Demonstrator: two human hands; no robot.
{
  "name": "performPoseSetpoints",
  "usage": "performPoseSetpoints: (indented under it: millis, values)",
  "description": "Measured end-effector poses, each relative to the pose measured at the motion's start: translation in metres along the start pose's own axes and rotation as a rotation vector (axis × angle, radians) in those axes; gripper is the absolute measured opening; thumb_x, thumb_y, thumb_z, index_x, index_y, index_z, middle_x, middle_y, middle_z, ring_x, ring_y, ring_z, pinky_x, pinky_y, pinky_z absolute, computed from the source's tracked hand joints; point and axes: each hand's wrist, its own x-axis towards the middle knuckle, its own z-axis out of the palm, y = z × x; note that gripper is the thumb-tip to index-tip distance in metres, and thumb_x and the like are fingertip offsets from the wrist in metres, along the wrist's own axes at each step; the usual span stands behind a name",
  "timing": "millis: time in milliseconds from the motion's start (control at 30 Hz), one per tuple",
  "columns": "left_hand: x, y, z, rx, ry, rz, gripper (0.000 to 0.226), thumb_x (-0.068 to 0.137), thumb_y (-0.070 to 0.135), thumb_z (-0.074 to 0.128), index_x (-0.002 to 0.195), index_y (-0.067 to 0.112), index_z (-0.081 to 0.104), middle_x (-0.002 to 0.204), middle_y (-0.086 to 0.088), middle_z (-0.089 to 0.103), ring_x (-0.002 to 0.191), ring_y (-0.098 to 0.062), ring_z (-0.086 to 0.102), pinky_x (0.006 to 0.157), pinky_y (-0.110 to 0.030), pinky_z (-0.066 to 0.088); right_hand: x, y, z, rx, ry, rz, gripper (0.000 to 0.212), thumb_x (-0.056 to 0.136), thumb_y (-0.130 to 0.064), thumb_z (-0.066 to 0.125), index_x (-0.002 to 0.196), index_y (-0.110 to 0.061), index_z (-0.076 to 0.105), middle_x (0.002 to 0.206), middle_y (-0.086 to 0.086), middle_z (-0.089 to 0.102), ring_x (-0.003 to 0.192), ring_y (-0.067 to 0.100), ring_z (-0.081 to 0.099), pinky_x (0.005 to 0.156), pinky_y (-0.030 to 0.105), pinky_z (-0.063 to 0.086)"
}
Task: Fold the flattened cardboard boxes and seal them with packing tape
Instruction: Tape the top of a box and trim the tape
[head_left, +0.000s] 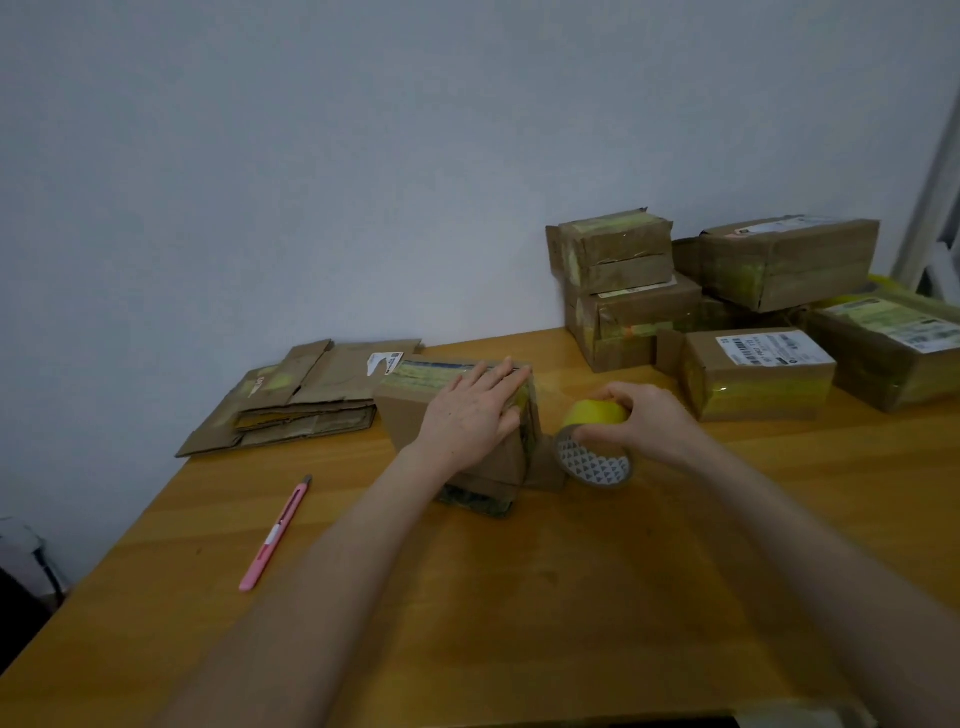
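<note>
Left hand lies spread and flat, fingers straight, pressing on top of the box being sealed. Right hand, just to its right, curls round the tape roll, held close against the box's end. The wooden surface under both looks smooth, so the biggest risk is the whole box skating away from the left hand if the right pulls the tape sideways harder than the palm bears down. Beyond the right hand, the pile of sealed boxes stands near enough that a long pull could knock the nearest one. The flattened cardboard stack, beyond and left of the left hand, is out of the way. On the box itself, the flaps could spring up and leave a gap if the palm lifts before the tape is rubbed down (whether a strip spans box and roll I cannot tell; only a faint sheen shows there). Tape drawn at a slant would wrinkle or stick to itself. The pink utility knife lies well left of the left forearm, so cutting means a reach and letting something go.
</note>
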Motion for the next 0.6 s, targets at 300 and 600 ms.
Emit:
performPoseSetpoints:
  millis: [300,600]
  values:
    - [-0.081,-0.02,0.0,-0.113,0.398,-0.24,0.046,0.095,0.027,0.051,0.14,0.021,0.044,0.14,0.0,0.047,0.125,-0.016,0.047,0.097,-0.025,0.04,0.006,-0.017,0.005,-0.115,-0.012,0.056,0.074,0.066,-0.064,0.071,0.128,-0.026,0.055,0.13,0.007,0.056,0.116,0.027,0.053,0.089,0.045,0.051]
    - [-0.167,-0.116,0.033,-0.04,-0.151,-0.998,0.042,0.097,0.042,0.044,0.127,0.013,0.047,0.121,-0.008,0.052,0.107,-0.022,0.054,0.083,-0.034,0.051,-0.001,-0.019,0.003,-0.076,-0.017,0.062,0.073,0.07,-0.059,0.072,0.131,-0.025,0.053,0.132,0.008,0.053,0.117,0.028,0.052,0.09,0.045,0.051]
